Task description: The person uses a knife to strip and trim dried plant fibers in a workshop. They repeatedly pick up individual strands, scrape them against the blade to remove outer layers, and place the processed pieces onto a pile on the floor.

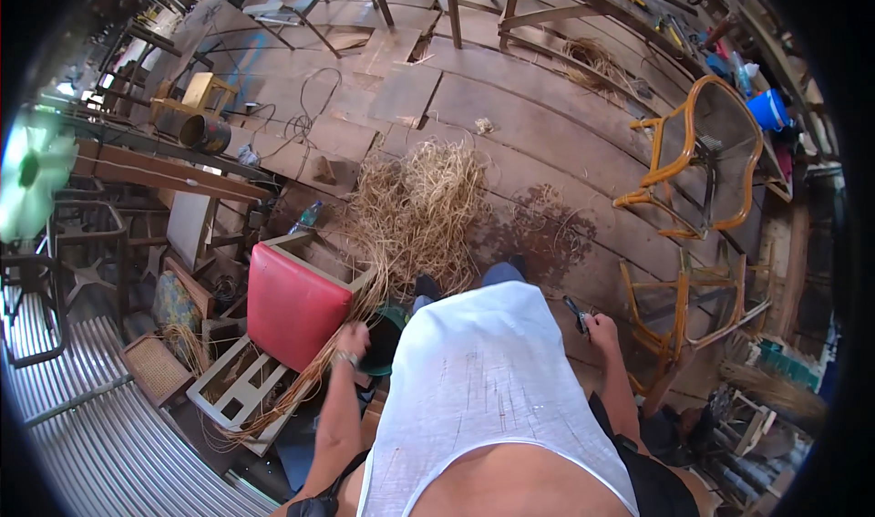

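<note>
My left hand (353, 338) is beside a bundle of tan cane strands (314, 367), right of a tipped chair with a red padded seat (296, 305). Its fingers are small and smeared, so their grip does not show. On the other side of my body, my right hand (600, 328) is closed on a small dark hand tool (574, 312) whose kind I cannot make out. A dark green bucket (383, 339) stands close to my left hand, partly hidden by my white shirt. Ahead of my feet lies a big heap of loose tan strands (419, 202).
Orange-brown rattan chair frames (684, 166) stand at the right, one behind the other. A wet patch (542, 230) darkens the plank floor. A plastic bottle (310, 214) lies behind the red seat. Corrugated metal sheeting (100, 435) covers the lower left; a blue bucket (768, 111) is far right.
</note>
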